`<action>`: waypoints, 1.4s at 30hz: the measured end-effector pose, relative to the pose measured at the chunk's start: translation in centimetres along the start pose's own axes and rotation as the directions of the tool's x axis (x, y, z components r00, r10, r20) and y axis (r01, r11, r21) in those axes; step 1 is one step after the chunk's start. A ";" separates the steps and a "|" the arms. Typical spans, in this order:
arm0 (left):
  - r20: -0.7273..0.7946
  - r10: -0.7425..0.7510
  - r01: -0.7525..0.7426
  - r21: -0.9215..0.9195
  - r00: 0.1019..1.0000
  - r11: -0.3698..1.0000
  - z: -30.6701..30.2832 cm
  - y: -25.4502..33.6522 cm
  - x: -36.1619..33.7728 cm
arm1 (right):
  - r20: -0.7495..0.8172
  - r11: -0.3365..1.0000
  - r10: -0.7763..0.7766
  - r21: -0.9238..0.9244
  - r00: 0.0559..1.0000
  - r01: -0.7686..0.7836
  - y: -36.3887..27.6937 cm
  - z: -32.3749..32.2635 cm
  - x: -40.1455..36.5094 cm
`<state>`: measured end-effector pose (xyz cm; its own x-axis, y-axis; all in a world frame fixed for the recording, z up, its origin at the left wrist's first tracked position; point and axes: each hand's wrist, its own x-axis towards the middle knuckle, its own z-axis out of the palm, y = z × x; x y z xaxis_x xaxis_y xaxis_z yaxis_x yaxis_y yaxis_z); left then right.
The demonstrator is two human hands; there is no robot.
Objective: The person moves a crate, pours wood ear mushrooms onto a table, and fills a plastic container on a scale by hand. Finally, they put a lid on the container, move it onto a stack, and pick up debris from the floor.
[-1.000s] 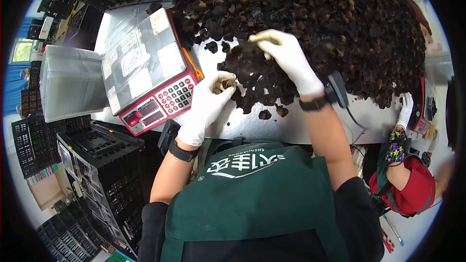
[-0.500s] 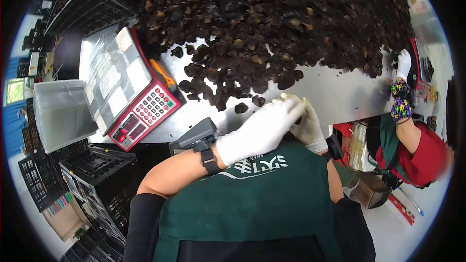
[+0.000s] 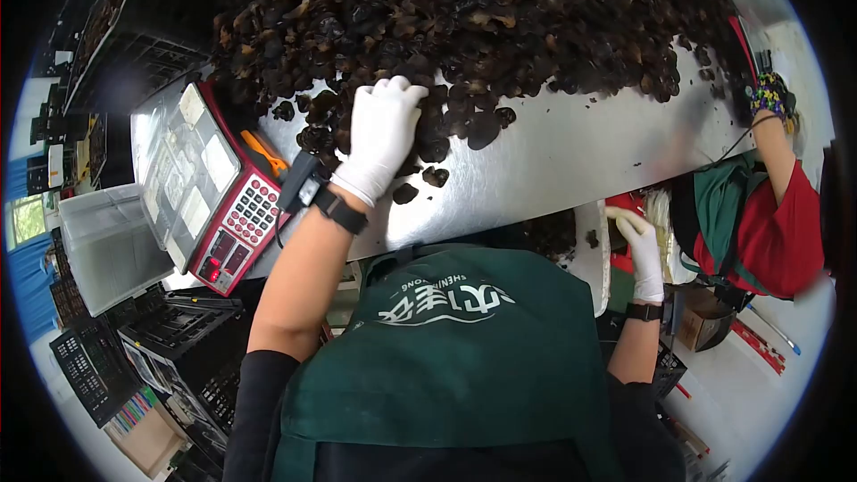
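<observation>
Dark fungus-like pieces heaped at 12 o'clock; probably light, floppy, slick: pinch mid-cap. Left hand curls over them at 11, right hand at 3; can't tell either grip.

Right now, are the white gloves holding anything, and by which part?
I see nothing held in the right hand. The left hand is over the dark pieces, but its far side is hidden, so I can't tell whether it grips one.
</observation>
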<state>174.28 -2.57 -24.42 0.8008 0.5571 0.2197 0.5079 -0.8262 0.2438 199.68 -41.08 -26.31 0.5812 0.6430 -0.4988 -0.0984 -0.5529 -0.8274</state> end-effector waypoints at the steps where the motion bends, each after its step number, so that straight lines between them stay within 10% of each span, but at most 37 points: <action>1: -0.021 0.002 -0.004 -0.079 1.000 0.997 0.3 -1.1 -0.2 | 0.025 0.999 -0.034 -0.017 0.999 0.034 -1.3 0.5 0.5; 7: 0.177 -0.468 0.427 -0.748 0.866 0.508 -1.2 -3.1 -1.5 | 0.179 0.962 -0.274 0.038 0.945 0.272 -9.7 9.9 3.2; 13: 0.379 -0.480 0.430 -0.903 0.791 -0.003 -6.1 0.2 -3.7 | 0.261 0.870 -0.417 0.392 0.871 0.299 -16.2 22.1 5.8; 22: -0.094 -0.542 0.228 -0.837 0.835 0.498 -6.2 2.1 -7.1 | 0.433 0.857 -0.382 0.496 0.816 0.138 -18.0 27.0 5.9; 27: -0.335 -0.192 0.091 -0.295 0.923 0.951 -6.6 2.1 -7.4 | 0.468 0.908 -0.299 0.407 0.832 0.098 -17.7 26.7 5.4; 33: -0.173 -0.306 0.190 -0.482 0.936 0.855 -4.2 2.4 -9.3 | 0.449 0.939 -0.260 0.325 0.855 0.115 -13.9 26.3 5.7; 36: -0.217 -0.351 0.250 -0.388 0.911 0.887 -4.1 0.9 -10.1 | 0.217 0.877 -0.479 0.081 0.851 0.473 -14.2 24.8 7.5; 39: -0.225 -0.384 0.317 -0.283 0.895 0.905 -4.1 -1.7 -11.6 | 0.156 0.486 -0.788 -0.433 0.595 0.759 -15.6 23.5 10.9; 42: -0.071 -0.380 0.363 -0.183 0.922 0.914 -4.1 -1.6 -12.4 | 0.307 0.412 -0.769 -0.431 0.560 0.803 -18.6 26.2 12.0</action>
<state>162.25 -7.86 -23.68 0.5231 0.8338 0.1766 0.6965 -0.5377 0.4752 187.35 -9.19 -23.67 0.1529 0.9483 0.2781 0.7743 0.0599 -0.6299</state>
